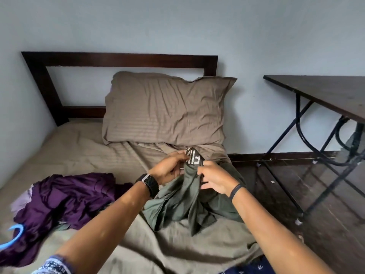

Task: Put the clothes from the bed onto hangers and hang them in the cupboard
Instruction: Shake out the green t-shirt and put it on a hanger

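An olive-green garment [183, 202] with a lettered waistband is lifted off the bed [83, 147], its lower part still lying on the sheet. My left hand [169, 167] grips the waistband at its top left. My right hand [215, 178] pinches the cloth just below the band on the right. A purple garment [65, 200] lies crumpled at the bed's left side. A blue hanger [13, 236] lies on its lower left edge, partly cut off by the frame. No cupboard is in view.
A brown pillow [166, 109] leans against the dark wooden headboard [39, 80]. A dark folding table [324, 93] with black metal legs stands on the dark floor [325, 224] right of the bed. Pale walls close the back and left.
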Demonstrator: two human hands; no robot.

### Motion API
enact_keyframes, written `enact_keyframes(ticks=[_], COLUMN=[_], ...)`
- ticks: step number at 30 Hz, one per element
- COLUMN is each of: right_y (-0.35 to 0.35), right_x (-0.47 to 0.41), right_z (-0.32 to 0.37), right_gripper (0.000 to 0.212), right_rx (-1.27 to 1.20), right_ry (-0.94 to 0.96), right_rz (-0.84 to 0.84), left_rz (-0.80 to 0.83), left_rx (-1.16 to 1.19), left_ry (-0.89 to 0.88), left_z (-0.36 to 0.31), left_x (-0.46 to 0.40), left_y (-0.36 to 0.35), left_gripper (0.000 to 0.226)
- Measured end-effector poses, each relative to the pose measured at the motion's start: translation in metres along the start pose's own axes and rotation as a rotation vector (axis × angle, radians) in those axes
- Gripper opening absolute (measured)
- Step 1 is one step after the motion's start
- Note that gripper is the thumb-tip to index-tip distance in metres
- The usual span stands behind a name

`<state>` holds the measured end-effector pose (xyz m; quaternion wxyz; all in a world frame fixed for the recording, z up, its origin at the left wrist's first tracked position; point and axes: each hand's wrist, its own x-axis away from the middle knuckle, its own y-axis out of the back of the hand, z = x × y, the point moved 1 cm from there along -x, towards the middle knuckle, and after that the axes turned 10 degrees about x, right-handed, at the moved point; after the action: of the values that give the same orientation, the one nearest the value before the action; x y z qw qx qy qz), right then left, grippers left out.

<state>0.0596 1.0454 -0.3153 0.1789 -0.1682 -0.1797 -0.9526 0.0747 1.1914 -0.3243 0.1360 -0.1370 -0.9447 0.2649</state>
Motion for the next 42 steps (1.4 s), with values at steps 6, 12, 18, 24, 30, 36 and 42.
enact_keyframes(ticks=[6,12,18,24,30,36,42], right_y=[0.025,0.043,0.037,0.038,0.068,0.084,0.095], right_x=[0.007,0.005,0.002,0.001,0.004,-0.002,0.008], right_z=[0.015,0.042,0.056,0.057,0.046,0.021,0.020], right_gripper=[0.033,0.013,0.004,0.016,0.010,0.009,0.028], right_rx=[-0.094,-0.264,-0.466,-0.568,-0.500,-0.016,0.538], right_ry=[0.080,0.060,0.031,0.038,0.043,0.137,0.227], right_rz=[-0.098,-0.280,-0.136,-0.222,-0.304,-0.510,-0.569], left_rz=[-0.018,-0.038,-0.163,-0.387,-0.532,-0.338,0.084], left_rx=[-0.063,-0.541,-0.990,-1.386,-0.949,-0.465,-1.094], left_ry=[-0.159,-0.425,-0.461,-0.477,-0.482,-0.345,-0.073], left_z=[-0.002,0.009,0.045,0.052,0.026,-0.008,-0.058], left_x=[0.004,0.032,0.044,0.027,0.032,0.034,0.048], left_y=[0.012,-0.021,-0.027,-0.001,0.008,0.008,0.009], left_gripper=[0.042,0.036,0.064,0.034,0.011,0.020,0.029])
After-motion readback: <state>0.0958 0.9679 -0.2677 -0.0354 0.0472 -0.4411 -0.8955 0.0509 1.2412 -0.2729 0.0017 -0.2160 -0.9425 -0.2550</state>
